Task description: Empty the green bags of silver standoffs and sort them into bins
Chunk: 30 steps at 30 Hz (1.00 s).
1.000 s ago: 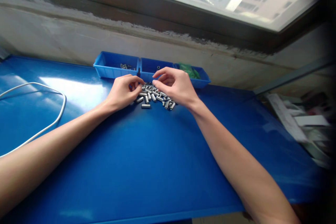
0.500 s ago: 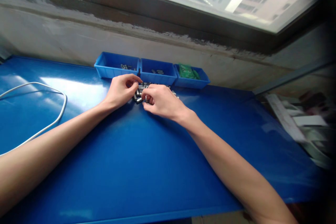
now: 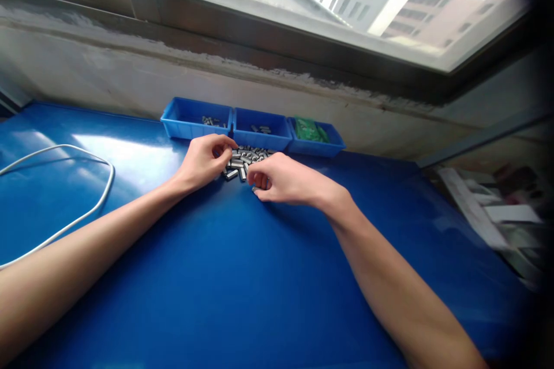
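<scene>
A pile of small silvery metal pieces [image 3: 244,157], short and bar-like, lies on the blue tabletop. My left hand [image 3: 206,157] rests at the pile's left edge, its thumb and index finger curved and apart, touching or almost touching the pieces; no held piece shows there. At the near right side of the pile is my right hand [image 3: 283,180], its fingers curled in toward the thumb. A small greyish glint shows at its thumb tip, too small to name. Part of the pile is hidden behind both hands.
Three joined blue bins stand behind the pile: the left bin [image 3: 194,127] and middle bin [image 3: 262,139] hold small metal parts, the right bin [image 3: 318,148] a green packet [image 3: 309,128]. A white cable [image 3: 104,193] loops at left. Wall and window rise behind the table [image 3: 225,288].
My right hand has drawn back to the right and toward me, uncovering more of the pile. My left hand stays at the pile's left edge. The view has tilted up slightly.
</scene>
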Tool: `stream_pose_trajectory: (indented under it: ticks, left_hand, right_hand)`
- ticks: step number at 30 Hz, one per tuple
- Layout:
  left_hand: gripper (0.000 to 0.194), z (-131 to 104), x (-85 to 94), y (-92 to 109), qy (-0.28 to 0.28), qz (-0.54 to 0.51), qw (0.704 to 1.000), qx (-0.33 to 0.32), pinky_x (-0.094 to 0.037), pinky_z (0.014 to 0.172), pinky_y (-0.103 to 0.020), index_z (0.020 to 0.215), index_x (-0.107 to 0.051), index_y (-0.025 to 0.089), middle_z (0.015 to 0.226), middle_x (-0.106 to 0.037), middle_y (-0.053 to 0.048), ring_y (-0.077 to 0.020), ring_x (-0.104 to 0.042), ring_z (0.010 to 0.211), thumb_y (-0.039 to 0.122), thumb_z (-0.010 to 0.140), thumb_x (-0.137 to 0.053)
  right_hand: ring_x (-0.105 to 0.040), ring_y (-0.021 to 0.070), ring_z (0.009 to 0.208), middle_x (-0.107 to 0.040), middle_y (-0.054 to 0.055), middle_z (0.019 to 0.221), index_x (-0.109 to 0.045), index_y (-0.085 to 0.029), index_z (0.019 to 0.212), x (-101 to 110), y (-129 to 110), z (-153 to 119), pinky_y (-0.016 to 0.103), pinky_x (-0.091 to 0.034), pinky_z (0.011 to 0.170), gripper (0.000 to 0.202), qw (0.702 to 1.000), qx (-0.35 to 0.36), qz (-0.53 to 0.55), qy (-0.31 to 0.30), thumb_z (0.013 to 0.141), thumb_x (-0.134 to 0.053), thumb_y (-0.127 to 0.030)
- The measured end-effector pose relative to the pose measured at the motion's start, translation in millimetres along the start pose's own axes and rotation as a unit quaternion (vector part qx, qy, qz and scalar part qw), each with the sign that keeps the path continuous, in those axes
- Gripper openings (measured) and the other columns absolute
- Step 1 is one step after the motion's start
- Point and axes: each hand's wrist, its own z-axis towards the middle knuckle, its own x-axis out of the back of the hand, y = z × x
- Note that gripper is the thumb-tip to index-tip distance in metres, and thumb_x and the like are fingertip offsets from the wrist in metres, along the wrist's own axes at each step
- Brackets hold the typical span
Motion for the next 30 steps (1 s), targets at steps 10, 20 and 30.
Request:
stream_pose_trajectory:
  ticks: [10, 20, 30]
  left_hand:
    - [0.024, -2, 1.2, 6, -0.013, -0.01, 1.0, -0.016, -0.053, 0.068, -0.026, 0.096, -0.076, 0.016, 0.085, -0.072, -0.005, -0.0169, -0.065, 0.074, 0.025, 0.083, -0.059]
    - [0.029, -3, 4.9, 12, -0.045, -0.098, 0.993, 0.048, -0.055, 0.062, -0.024, 0.099, -0.074, 0.013, 0.073, -0.068, -0.002, -0.0149, -0.065, 0.062, 0.025, 0.079, -0.057]
    - [0.027, -3, 3.7, 11, -0.057, -0.13, 0.988, 0.063, -0.056, 0.059, -0.023, 0.097, -0.074, 0.013, 0.069, -0.068, 0.0, -0.0142, -0.065, 0.056, 0.021, 0.077, -0.057]
  right_hand:
    - [-0.07, 0.0153, 0.075, -0.077, 0.005, 0.084, -0.078, -0.015, 0.098, -2, 37, 5, 0.028, -0.057, 0.074, 0.03, 0.878, -0.027, 0.463, 0.114, 0.073, -0.083, -0.031]
    - [-0.071, 0.0127, 0.072, -0.076, 0.003, 0.082, -0.076, -0.017, 0.087, -6, 51, 16, 0.025, -0.058, 0.073, 0.031, 0.78, -0.111, 0.516, 0.337, 0.067, -0.089, -0.036]
    - [-0.074, 0.0169, 0.078, -0.074, 0.003, 0.08, -0.069, -0.018, 0.083, -12, 49, 20, 0.028, -0.06, 0.076, 0.021, 0.79, -0.121, 0.457, 0.389, 0.074, -0.081, -0.033]
